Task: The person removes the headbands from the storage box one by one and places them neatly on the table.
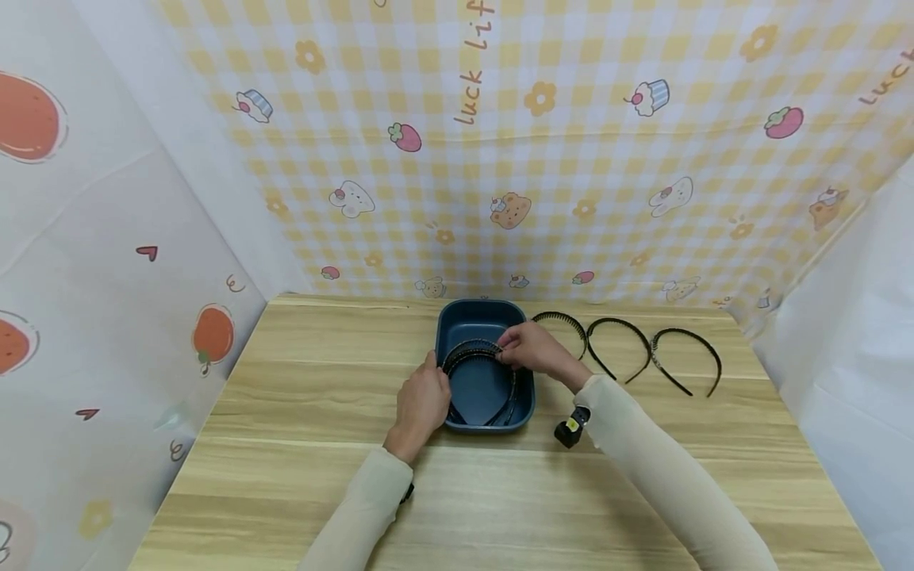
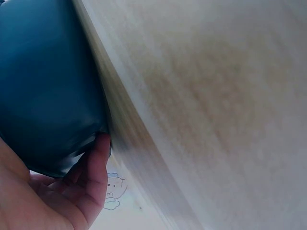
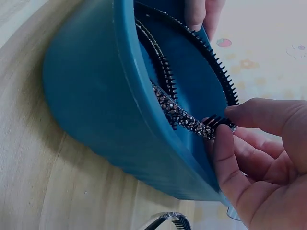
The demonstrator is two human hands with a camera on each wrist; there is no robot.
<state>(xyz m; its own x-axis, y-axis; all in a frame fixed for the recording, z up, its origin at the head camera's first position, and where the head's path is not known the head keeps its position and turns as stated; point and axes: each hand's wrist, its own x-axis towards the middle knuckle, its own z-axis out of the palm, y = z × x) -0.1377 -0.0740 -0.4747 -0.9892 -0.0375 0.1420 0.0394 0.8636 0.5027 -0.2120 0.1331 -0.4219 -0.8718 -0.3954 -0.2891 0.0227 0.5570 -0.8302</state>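
Observation:
A dark blue plastic bin [image 1: 460,315] stands on the wooden table with several black toothed headbands in it. My left hand [image 1: 423,400] grips the bin's left side, with fingers against the outer wall in the left wrist view. Over the bin's right side, my right hand [image 1: 531,349] pinches a headband [image 3: 182,117] between thumb and fingertips. Glittering stones cover one stretch of this headband, and small teeth line its inner side. Another headband [image 3: 165,62] lies deeper in the bin, partly hidden by the rim.
To the right of the bin lie three more headbands in a row: a toothed one [image 1: 560,316] partly behind my right forearm, a thin dark one [image 1: 617,321], and one with a shiny section [image 1: 685,331]. A patterned cloth [image 1: 443,159] hangs behind the table.

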